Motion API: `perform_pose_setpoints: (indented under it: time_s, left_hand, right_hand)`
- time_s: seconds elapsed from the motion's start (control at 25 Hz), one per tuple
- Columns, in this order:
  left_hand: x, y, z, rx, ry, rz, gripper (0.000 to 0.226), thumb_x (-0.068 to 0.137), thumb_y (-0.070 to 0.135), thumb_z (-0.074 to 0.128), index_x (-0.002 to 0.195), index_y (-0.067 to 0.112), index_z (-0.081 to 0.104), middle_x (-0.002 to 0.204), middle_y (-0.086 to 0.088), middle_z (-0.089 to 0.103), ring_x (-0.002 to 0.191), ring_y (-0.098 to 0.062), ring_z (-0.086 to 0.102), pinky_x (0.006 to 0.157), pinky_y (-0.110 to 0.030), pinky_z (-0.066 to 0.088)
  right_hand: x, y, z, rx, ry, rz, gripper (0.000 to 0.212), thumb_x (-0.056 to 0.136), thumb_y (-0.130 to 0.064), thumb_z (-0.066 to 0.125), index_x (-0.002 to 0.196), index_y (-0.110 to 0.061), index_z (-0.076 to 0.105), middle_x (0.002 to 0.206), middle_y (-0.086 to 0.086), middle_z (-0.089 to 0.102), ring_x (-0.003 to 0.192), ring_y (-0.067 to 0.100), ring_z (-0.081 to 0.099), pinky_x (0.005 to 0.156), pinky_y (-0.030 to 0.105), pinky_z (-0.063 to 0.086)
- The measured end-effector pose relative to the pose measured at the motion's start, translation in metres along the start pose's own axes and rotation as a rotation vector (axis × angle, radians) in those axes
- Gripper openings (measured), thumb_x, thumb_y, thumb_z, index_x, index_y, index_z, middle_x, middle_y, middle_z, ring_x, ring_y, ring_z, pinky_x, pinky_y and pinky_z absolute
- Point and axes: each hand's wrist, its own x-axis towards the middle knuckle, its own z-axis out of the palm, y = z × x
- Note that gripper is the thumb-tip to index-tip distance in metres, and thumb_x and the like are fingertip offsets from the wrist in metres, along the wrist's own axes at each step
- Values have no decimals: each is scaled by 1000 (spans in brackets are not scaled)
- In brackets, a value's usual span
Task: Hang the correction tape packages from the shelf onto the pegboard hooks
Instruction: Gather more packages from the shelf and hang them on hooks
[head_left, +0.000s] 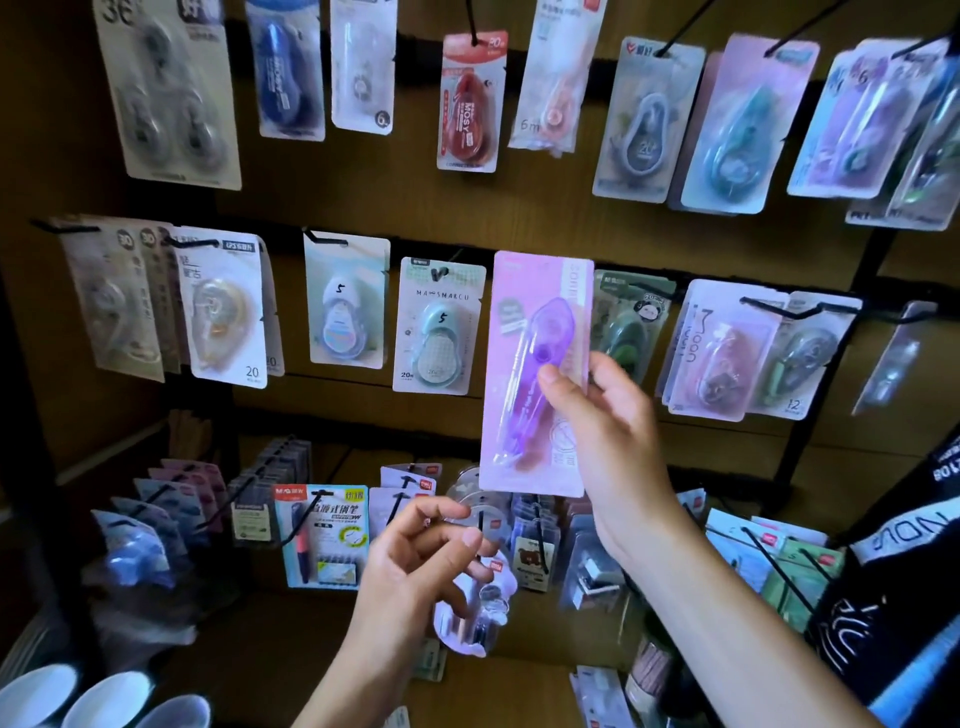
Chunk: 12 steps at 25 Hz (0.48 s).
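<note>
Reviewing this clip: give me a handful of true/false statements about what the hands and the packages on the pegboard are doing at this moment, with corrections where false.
1. The right hand holds a pink package with a purple correction tape up in front of the middle row of hooks. True.
2. The left hand grips the pink package as well. False: it is lower down, fingers loosely curled, apart from that package.
3. A red Mosy package hangs in the top row. True.
4. The package marked "Moon" hangs to the left of the held package. False: it hangs to its right.
5. The mint package with a handwritten 5 lies flat on the shelf. False: it hangs in the middle row.
</note>
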Motion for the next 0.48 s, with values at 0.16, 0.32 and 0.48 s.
perform_pose_setpoints:
  time_s: [0.16,0.32,0.48]
  left_hand:
    - [-1,2,-1,11,-5,6,42,65,33,78,96,9,61,79,-20,70,62,-23,63,50,-30,42]
    - [-2,2,-5,3,15,-8,19,75,23,71,90,14,65,79,-20,70,63,-27,62,51,-30,43]
    - [-3,4,-6,-27,37,-20,18,75,24,70,89,14,65,79,-20,70,64,-29,62,48,-30,43]
  right_hand:
    - [-8,9,3,24,110,-53,12,94,-16,61,105,-16,65,95,-1,76,87,9,70,69,15,51]
    - [-5,10,7,28,163,-22,8,94,-17,61,100,-16,65,92,-2,76,84,10,70,70,19,52]
    - [6,14,9,2,180,54,6,93,-20,63,97,-18,67,90,-4,77,82,7,70,68,17,52]
